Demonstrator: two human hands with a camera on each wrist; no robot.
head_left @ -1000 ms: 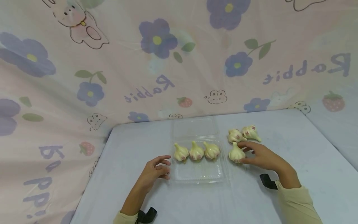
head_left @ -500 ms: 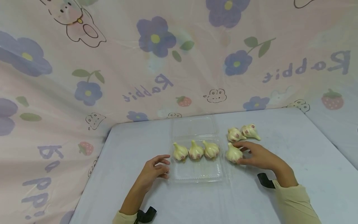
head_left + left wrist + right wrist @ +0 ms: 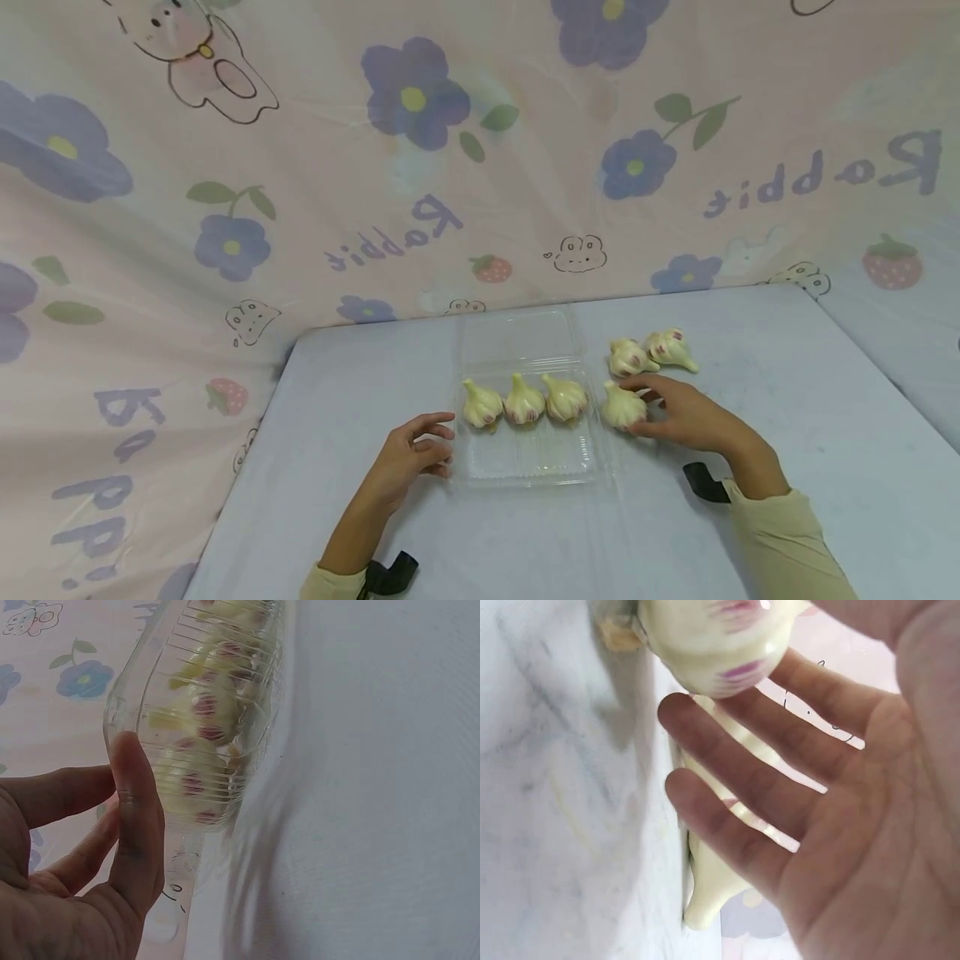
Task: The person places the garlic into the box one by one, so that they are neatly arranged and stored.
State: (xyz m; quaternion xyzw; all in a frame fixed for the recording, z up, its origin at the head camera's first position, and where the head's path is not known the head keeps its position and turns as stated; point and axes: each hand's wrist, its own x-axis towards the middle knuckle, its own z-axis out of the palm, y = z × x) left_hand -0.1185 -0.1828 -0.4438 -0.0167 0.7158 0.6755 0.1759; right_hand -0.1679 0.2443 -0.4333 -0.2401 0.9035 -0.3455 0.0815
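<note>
My right hand (image 3: 686, 417) pinches a white garlic bulb (image 3: 622, 407) between thumb and fingers, just right of a clear plastic clamshell box (image 3: 525, 479). In the right wrist view, purple streaks mark this bulb (image 3: 720, 645); the lower fingers (image 3: 727, 761) are spread and nearly straight. Three garlic bulbs (image 3: 523, 402) stand in a row across the back half of the box, stems away from me. At the box's left edge rests my left hand (image 3: 405, 458), fingers relaxed and apart. Its thumb (image 3: 135, 787) overlaps the box's rim (image 3: 112, 712) in the left wrist view; firm contact is unclear.
Two more garlic bulbs (image 3: 632, 357) lie close together behind my right hand. The box's lid (image 3: 517, 337) is folded back toward the printed cloth backdrop (image 3: 420, 183). A white cloth covers the table (image 3: 360, 375).
My right hand has shifted slightly left with the garlic bulb, bringing it nearer the box's right edge. My left hand keeps its place beside the box.
</note>
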